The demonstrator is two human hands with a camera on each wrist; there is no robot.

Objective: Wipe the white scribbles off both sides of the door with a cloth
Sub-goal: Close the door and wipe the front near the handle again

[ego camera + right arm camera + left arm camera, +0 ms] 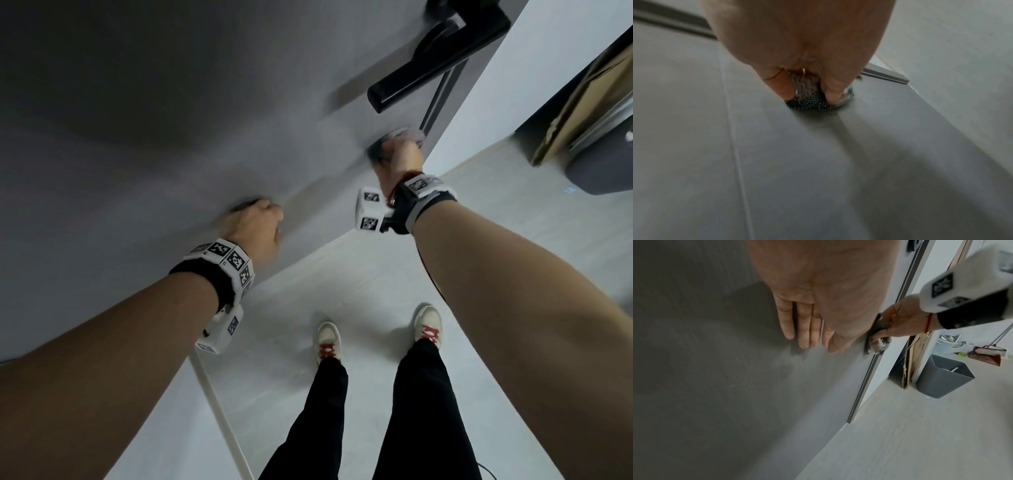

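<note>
A grey door (154,120) fills the upper left of the head view, with a black lever handle (431,65) near its free edge. My right hand (400,157) grips a bunched grey cloth (397,137) and presses it against the door just below the handle, close to the edge. In the right wrist view, thumb and fingers curl round the cloth (809,97) on the door face (777,162). My left hand (807,331) lies flat on the door (705,369) with straight fingers, left of and below the right hand (898,321). No white scribbles show on the visible door surface.
Past the door edge (869,374) stand a dark grey bin (943,376), flattened cardboard (910,360) and a red dustpan with broom (986,355). Pale floor (342,281) lies under my feet (329,339). A white strip (222,421) runs along the floor at the door's foot.
</note>
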